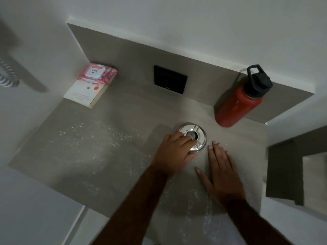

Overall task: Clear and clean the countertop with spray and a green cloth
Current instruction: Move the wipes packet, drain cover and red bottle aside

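Clearing step: left hand (174,152) has fingers closed on the steel lid (192,137); right hand (221,171) lies flat beside it, fingers apart. Next: lift it off the crumb-strewn countertop (88,156) (spray, cloth unseen).

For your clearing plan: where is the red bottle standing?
In the head view, the red bottle stands far right on the countertop, against the back wall, just beyond the metal lid.

Matt grey stone-look countertop (109,156); glossy chrome metal disc (194,131); satin red bottle (237,106).
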`<act>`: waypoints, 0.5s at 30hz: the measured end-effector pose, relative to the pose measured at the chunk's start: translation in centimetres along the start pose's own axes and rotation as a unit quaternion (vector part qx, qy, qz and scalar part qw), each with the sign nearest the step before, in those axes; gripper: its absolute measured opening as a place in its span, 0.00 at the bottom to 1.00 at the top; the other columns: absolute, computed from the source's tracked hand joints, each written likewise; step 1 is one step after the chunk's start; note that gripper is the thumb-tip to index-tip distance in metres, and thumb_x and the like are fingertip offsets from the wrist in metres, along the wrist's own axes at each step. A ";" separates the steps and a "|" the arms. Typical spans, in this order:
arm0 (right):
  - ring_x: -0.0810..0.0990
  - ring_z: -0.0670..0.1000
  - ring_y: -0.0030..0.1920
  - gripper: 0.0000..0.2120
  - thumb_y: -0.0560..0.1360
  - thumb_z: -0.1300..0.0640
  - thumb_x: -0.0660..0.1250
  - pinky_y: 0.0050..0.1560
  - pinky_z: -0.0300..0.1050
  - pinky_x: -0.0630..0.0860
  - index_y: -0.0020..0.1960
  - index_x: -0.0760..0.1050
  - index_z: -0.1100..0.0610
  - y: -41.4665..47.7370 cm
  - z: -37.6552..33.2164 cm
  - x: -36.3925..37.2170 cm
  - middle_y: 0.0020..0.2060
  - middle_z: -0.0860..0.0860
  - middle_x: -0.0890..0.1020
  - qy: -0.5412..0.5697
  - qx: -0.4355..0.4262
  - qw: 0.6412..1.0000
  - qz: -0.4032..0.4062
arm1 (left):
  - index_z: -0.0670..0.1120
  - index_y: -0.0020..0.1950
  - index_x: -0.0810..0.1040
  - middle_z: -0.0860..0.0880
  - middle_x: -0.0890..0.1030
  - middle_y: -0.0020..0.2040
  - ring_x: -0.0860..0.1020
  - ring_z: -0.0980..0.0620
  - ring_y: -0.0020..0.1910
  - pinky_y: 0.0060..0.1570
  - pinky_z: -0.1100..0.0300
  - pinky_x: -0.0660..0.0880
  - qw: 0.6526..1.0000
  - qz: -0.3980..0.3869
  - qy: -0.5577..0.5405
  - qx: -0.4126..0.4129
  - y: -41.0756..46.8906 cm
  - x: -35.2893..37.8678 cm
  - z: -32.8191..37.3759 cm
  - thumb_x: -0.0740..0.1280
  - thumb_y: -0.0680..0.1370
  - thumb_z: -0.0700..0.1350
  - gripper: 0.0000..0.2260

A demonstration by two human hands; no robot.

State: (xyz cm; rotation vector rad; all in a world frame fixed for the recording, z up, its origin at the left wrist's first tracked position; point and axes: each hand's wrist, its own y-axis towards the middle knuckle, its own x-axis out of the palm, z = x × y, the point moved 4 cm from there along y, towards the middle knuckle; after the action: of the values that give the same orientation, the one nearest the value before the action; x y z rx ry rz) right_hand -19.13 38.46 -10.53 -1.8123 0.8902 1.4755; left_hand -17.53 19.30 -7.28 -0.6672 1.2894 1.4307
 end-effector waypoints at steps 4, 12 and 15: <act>0.53 0.53 0.84 0.40 0.82 0.33 0.50 0.83 0.58 0.54 0.83 0.55 0.59 0.0 -0.1 0.0 0.83 0.57 0.57 -0.001 -0.006 1.000 0.005 | 0.48 0.61 0.80 0.50 0.82 0.59 0.76 0.46 0.55 0.49 0.52 0.71 0.997 0.002 0.071 -0.009 -0.8 -0.4 -1.5 0.66 0.75 0.54 0.18; 0.53 0.54 0.84 0.41 0.81 0.32 0.49 0.83 0.58 0.54 0.84 0.53 0.58 0.1 0.0 0.0 0.84 0.57 0.56 0.000 0.002 1.000 -0.005 | 0.48 0.55 0.82 0.44 0.85 0.51 0.81 0.40 0.47 0.44 0.50 0.76 0.931 0.000 0.189 -0.313 -4.6 -12.2 -20.6 0.67 0.75 0.46 0.10; 0.52 0.53 0.84 0.42 0.81 0.31 0.48 0.83 0.57 0.53 0.84 0.53 0.58 0.1 0.0 0.2 0.84 0.56 0.55 0.005 0.005 1.000 -0.007 | 0.48 0.61 0.80 0.42 0.82 0.60 0.76 0.36 0.57 0.53 0.46 0.75 0.895 -0.025 0.200 -0.397 -6.2 -14.4 -26.0 0.68 0.77 0.51 0.14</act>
State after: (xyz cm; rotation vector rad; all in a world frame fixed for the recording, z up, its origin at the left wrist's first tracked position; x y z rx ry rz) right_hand -19.23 38.40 -10.75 -1.8164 0.8867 1.4537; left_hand -13.57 -10.58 -3.45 -1.5955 0.9263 1.8364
